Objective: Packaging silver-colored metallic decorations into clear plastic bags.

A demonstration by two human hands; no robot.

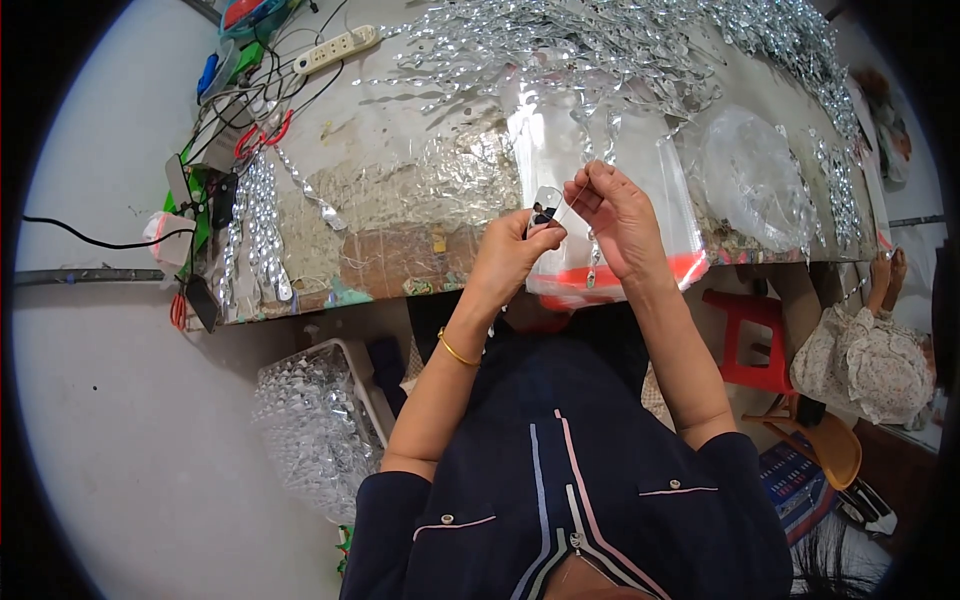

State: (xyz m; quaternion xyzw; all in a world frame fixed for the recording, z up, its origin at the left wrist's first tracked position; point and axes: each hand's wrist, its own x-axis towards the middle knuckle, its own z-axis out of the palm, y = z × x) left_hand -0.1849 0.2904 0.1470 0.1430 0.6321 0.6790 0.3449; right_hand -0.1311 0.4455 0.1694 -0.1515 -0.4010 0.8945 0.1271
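My left hand (508, 255) is closed in a pinch on a small clear and black piece (545, 207), whose kind I cannot make out. My right hand (622, 220) is beside it, thumb and forefinger pressed together on a thin thread (572, 197) that runs toward the left hand. A twisted silver strip (591, 272) dangles just below, between the hands; its upper end is partly hidden. Under both hands lies a stack of clear plastic bags (655, 190) with a red-orange band along the near edge.
Silver twisted strips (570, 50) are heaped across the far side of the table (400, 200). A white power strip (337, 50) and black cables sit far left, near red-handled scissors (264, 135). A crumpled clear bag (755, 180) lies right. Another person (865, 360) sits beyond a red stool (745, 340).
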